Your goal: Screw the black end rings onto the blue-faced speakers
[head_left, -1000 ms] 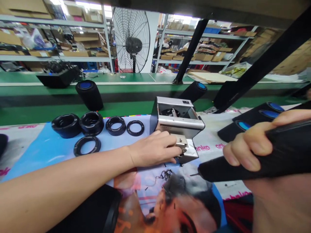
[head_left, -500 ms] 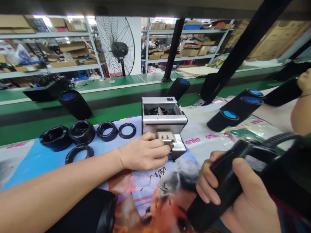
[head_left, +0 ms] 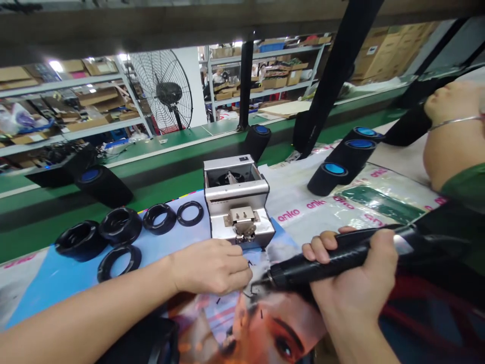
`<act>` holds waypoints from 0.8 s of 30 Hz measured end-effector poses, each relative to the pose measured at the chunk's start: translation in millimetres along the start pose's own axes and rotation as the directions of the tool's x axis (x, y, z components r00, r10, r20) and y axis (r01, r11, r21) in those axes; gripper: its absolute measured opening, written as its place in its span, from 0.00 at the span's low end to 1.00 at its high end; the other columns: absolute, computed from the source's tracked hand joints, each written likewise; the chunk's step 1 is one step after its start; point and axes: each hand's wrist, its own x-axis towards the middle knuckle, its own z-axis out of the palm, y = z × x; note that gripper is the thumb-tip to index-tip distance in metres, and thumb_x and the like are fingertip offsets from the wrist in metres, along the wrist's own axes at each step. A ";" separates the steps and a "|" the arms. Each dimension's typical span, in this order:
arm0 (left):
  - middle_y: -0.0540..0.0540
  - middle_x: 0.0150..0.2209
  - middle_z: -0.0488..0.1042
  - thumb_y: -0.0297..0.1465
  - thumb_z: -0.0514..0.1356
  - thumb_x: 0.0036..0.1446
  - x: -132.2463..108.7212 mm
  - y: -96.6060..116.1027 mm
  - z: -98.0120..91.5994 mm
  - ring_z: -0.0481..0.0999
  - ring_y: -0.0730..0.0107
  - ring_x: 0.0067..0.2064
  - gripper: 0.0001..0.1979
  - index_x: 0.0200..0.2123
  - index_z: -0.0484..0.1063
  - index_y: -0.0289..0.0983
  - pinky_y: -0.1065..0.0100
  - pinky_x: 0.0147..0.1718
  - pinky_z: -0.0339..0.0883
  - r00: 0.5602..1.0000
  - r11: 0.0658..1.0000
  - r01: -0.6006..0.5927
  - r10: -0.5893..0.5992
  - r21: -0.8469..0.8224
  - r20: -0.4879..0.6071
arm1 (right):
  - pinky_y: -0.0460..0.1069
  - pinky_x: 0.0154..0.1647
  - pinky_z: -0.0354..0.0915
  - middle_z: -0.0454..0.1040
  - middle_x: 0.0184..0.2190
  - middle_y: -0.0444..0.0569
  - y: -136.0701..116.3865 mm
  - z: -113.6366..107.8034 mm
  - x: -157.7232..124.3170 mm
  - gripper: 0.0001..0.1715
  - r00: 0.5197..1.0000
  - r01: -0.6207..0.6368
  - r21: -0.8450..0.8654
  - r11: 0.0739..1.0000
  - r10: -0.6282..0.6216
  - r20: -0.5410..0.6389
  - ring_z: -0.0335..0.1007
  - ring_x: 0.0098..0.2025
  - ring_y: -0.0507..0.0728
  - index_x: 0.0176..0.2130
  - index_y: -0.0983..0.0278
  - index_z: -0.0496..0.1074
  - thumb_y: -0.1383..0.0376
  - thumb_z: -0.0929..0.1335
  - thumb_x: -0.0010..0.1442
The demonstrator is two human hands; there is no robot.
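The right hand clamps around a black power tool, its tip near the left hand, fingers together just before a silver metal machine, possibly pinching something tiny

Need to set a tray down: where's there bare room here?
The printed sheet shows bare between the silver metal machine and the black blue-topped cylinders. Black rubber rings crowd the left; the left hand blocks the machine's front.

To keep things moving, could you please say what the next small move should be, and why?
Probably pick up the small black bit by the left hand, since the electric screwdriver in the right hand points toward it, near the silver screw feeder.
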 end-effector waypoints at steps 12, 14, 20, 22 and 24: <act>0.30 0.52 0.85 0.43 0.66 0.72 13.7 15.9 5.3 0.89 0.48 0.47 0.31 0.64 0.72 0.23 0.54 0.45 0.86 0.881 0.924 0.372 -0.320 -0.092 0.349 | 0.45 0.17 0.63 0.63 0.17 0.35 3.1 14.0 -10.5 0.40 0.996 0.067 0.031 0.997 -0.069 0.058 0.55 0.16 0.49 0.32 0.58 0.66 0.36 0.82 0.38; 0.32 0.49 0.85 0.51 0.68 0.66 13.8 14.1 6.7 0.89 0.48 0.46 0.36 0.61 0.75 0.24 0.55 0.45 0.86 0.879 0.904 0.403 -0.338 -0.146 0.337 | 0.45 0.17 0.62 0.63 0.17 0.35 -2.5 16.2 -11.4 0.40 0.995 0.082 0.032 0.996 -0.084 0.052 0.55 0.16 0.49 0.31 0.58 0.66 0.36 0.82 0.36; 0.42 0.36 0.87 0.41 0.63 0.75 11.1 12.7 14.2 0.88 0.63 0.37 0.16 0.44 0.83 0.33 0.71 0.37 0.79 0.878 0.835 0.472 -0.416 -0.284 0.237 | 0.44 0.15 0.59 0.61 0.16 0.36 -18.1 26.0 -17.2 0.38 0.991 0.121 0.047 0.992 -0.123 0.046 0.53 0.16 0.49 0.30 0.57 0.68 0.37 0.82 0.36; 0.45 0.33 0.87 0.39 0.64 0.75 11.6 13.4 16.9 0.87 0.66 0.34 0.15 0.41 0.83 0.35 0.73 0.34 0.77 0.886 0.830 0.463 -0.422 -0.312 0.191 | 0.45 0.15 0.59 0.61 0.16 0.37 -22.8 27.4 -20.4 0.37 0.990 0.126 0.054 0.991 -0.128 0.050 0.52 0.16 0.49 0.29 0.57 0.69 0.37 0.83 0.35; 0.47 0.30 0.87 0.35 0.65 0.75 13.1 14.6 17.4 0.86 0.68 0.30 0.13 0.37 0.84 0.36 0.74 0.32 0.75 0.893 0.833 0.450 -0.429 -0.323 0.139 | 0.45 0.15 0.59 0.61 0.16 0.38 -29.0 27.3 -20.8 0.37 0.991 0.122 0.050 0.991 -0.124 0.047 0.52 0.16 0.50 0.28 0.57 0.70 0.37 0.83 0.34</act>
